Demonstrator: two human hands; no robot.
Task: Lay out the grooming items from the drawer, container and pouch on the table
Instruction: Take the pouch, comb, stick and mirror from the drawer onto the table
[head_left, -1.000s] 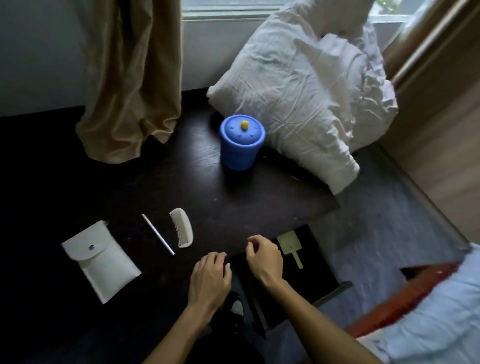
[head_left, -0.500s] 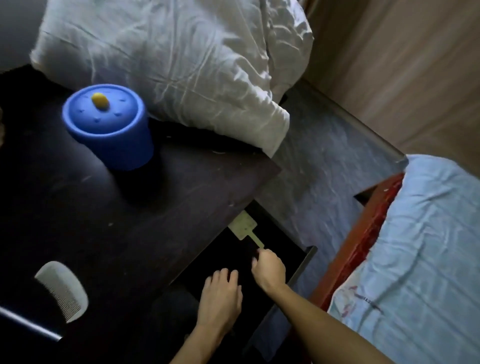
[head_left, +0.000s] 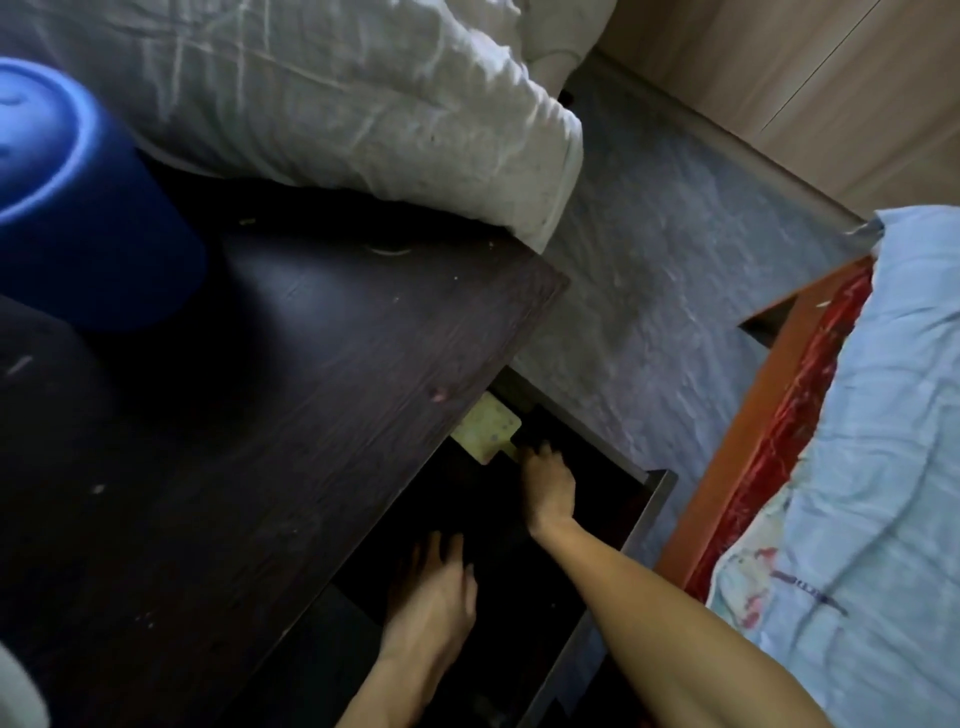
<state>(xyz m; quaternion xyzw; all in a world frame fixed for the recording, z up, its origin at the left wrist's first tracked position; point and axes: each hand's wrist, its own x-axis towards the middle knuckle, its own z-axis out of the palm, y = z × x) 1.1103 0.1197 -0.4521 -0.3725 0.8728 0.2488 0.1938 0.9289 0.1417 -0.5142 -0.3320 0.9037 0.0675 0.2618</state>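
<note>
The drawer step is being done. The yellow paddle lies in the drawer, half under the counter edge. Its handle is touched by the right hand, but whether it is gripped cannot be told. The left hand is laid flat and holds nothing. Next, the paddle must be pinched and lifted out.

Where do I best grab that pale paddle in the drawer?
Take the pale paddle by its thin handle, from the drawer front, where the right hand reaches: its flat head sits partly under the table edge, handle pointing outward.
</note>
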